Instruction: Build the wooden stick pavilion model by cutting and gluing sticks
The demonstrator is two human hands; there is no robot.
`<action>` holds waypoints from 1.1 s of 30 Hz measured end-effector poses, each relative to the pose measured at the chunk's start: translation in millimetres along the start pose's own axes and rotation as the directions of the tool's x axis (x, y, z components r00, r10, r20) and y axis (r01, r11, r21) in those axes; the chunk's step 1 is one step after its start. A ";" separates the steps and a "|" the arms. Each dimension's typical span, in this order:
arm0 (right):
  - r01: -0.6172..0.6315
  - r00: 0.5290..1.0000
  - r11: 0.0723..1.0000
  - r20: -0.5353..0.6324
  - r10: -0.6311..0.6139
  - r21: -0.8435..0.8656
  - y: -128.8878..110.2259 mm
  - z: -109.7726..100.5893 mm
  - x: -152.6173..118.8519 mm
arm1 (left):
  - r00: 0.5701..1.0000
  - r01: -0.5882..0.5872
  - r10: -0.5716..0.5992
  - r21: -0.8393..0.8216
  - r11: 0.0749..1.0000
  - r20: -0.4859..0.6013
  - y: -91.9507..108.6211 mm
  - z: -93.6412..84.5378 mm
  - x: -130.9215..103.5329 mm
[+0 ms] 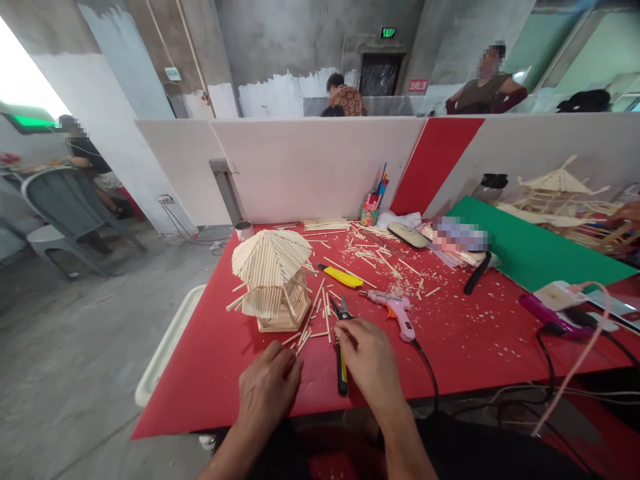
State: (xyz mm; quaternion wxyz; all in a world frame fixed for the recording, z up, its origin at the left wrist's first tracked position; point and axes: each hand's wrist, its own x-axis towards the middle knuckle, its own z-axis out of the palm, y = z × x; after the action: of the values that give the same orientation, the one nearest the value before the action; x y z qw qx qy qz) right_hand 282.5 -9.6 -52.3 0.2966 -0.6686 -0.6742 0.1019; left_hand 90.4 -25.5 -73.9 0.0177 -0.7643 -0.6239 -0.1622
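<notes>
My left hand (269,383) is at the table's front edge, fingers curled together beside short cut wooden sticks (303,341); what lies between its fingertips, if anything, is hidden. My right hand (371,353) has its fingers bent around the pruning shears (342,373), whose black-and-yellow handle points toward me and whose blades point away. Part of the shears is covered by that hand. Ahead of my left hand stands a small stick-built pavilion (284,315) with a pointed, many-sided roof (270,260). A few sticks jut out from its left side.
A yellow utility knife (341,276) and a pink glue gun (397,311) with a black cord lie on the red table (465,353). Scraps and sticks are scattered behind them. Farther back stand a pen cup (370,212) and a metal cup (244,231). A power strip (555,317) is at right.
</notes>
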 end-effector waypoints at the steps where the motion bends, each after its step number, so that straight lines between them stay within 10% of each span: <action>1: 0.006 1.000 1.000 0.013 -0.006 -0.002 -4.0 2.1 -1.2 | 1.000 0.000 -0.001 0.031 1.000 0.020 1.3 -0.4 0.1; 21: 0.066 0.991 0.964 0.128 -0.034 -0.256 -26.4 22.4 2.1 | 0.999 0.016 -0.017 -0.014 1.000 -0.052 -11.8 14.0 -2.7; 33: -0.150 0.972 0.912 0.110 0.206 -0.381 -22.1 30.5 45.8 | 0.997 0.014 -0.020 -0.092 0.996 -0.072 -6.3 14.5 2.0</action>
State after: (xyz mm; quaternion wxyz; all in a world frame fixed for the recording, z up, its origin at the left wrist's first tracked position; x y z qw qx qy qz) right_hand 250.8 40.5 -52.9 0.1039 -0.7619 -0.6374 0.0491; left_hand 88.0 -18.8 -88.1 0.0042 -0.7525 -0.6212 -0.2186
